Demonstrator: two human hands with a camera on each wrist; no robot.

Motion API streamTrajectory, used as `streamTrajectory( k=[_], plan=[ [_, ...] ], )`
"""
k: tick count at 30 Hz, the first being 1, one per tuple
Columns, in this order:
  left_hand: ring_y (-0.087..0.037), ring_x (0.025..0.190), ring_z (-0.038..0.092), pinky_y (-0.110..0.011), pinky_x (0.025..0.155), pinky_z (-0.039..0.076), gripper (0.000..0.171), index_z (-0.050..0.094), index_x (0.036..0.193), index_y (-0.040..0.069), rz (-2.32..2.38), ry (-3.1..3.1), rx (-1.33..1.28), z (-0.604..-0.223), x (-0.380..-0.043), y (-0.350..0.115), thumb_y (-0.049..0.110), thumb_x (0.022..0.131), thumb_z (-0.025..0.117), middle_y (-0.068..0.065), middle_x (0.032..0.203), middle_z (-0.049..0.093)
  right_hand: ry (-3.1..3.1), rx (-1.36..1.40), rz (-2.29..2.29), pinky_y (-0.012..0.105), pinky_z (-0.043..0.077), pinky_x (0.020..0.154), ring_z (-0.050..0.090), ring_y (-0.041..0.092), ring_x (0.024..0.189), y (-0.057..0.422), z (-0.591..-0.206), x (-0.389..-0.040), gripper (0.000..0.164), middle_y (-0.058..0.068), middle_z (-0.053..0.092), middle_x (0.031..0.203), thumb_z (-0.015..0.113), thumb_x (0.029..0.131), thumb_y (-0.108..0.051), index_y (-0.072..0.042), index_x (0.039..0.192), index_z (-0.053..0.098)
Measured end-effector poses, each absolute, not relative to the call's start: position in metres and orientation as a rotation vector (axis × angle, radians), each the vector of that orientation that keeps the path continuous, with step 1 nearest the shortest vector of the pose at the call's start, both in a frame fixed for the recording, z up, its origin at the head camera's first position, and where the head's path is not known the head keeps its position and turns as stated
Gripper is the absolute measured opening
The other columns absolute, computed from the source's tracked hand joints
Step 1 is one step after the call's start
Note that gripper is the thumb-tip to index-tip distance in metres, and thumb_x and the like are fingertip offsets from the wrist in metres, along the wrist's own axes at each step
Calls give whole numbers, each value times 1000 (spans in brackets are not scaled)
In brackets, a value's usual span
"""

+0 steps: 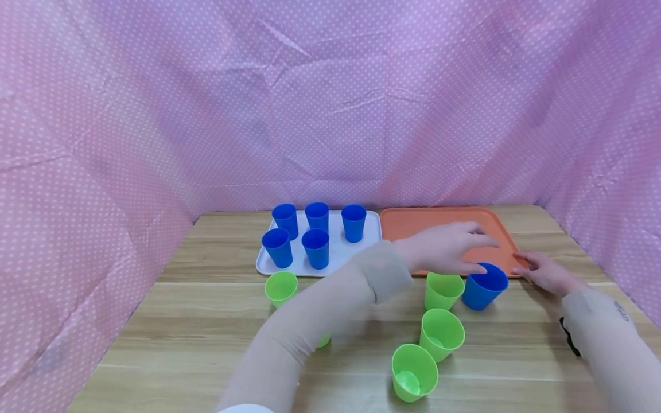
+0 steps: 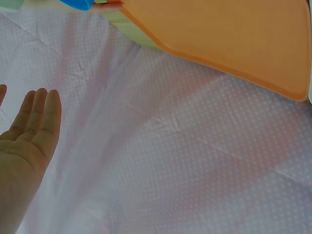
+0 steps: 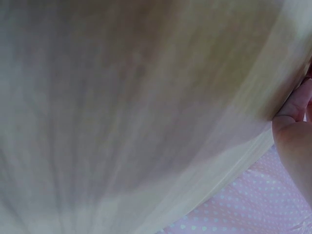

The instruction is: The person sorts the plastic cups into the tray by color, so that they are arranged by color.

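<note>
Apparently steadying the orange rectangular tray on the wood-grained table with the right hand.
Cannot tell if pinching or touching its right edge; best to press lightly and avoid knocking the tapered blue plastic cup near the loose-fingered, empty left hand.

Blue cups: plastic, smooth. Green cups: plastic, glossy inside. Orange tray: plastic, smooth, matt. White tray: plastic, smooth. Surface: wood-grained, smooth. Curtain: cloth, creased. Sleeves: cloth, matt.
</note>
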State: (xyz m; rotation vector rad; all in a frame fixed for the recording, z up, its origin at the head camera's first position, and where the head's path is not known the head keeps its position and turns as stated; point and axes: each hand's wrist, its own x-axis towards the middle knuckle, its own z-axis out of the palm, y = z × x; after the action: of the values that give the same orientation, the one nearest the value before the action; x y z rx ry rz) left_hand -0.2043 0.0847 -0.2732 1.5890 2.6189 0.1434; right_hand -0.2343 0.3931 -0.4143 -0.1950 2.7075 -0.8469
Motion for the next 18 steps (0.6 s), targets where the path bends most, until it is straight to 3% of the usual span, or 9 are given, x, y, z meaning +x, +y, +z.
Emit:
streamTrajectory(
  k=[9, 11, 14, 16, 18],
  plan=[
    [-1, 123, 39, -7, 101, 30, 59, 38, 145, 28, 1, 2598, 1534, -286, -201, 114, 49, 92, 54, 9, 139, 41, 2710, -235, -851, 73, 26, 94, 21, 64, 121, 391, -412, -233, 74, 49, 18, 136, 47, 98, -37, 20, 138, 21],
    [-1, 128, 36, -9, 104, 28, 61, 35, 146, 30, -42, 2598, 1495, -290, -201, 121, 51, 91, 53, 10, 143, 38, 2716, -239, -852, 69, 32, 92, 30, 61, 117, 392, -411, -232, 72, 49, 21, 134, 47, 99, -35, 21, 137, 22],
    [-2, 136, 26, -13, 111, 23, 62, 30, 147, 36, -110, 2596, 1428, -295, -199, 129, 53, 91, 51, 11, 150, 30, 2724, -285, -851, 44, 45, 84, 44, 49, 110, 391, -412, -232, 65, 48, 28, 132, 47, 100, -26, 23, 135, 24],
    [-3, 139, 21, -15, 113, 21, 61, 29, 146, 39, -143, 2591, 1415, -299, -198, 134, 54, 91, 50, 11, 152, 26, 2726, -315, -852, 25, 43, 76, 51, 32, 104, 391, -413, -233, 59, 47, 32, 131, 47, 100, -19, 24, 134, 25],
    [-3, 141, 16, -17, 115, 17, 60, 28, 146, 42, -173, 2582, 1403, -301, -197, 138, 53, 92, 50, 11, 154, 23, 2741, -346, -835, 13, 39, 70, 54, 24, 103, 391, -414, -233, 55, 47, 33, 131, 47, 99, -14, 25, 133, 27]
  ],
)
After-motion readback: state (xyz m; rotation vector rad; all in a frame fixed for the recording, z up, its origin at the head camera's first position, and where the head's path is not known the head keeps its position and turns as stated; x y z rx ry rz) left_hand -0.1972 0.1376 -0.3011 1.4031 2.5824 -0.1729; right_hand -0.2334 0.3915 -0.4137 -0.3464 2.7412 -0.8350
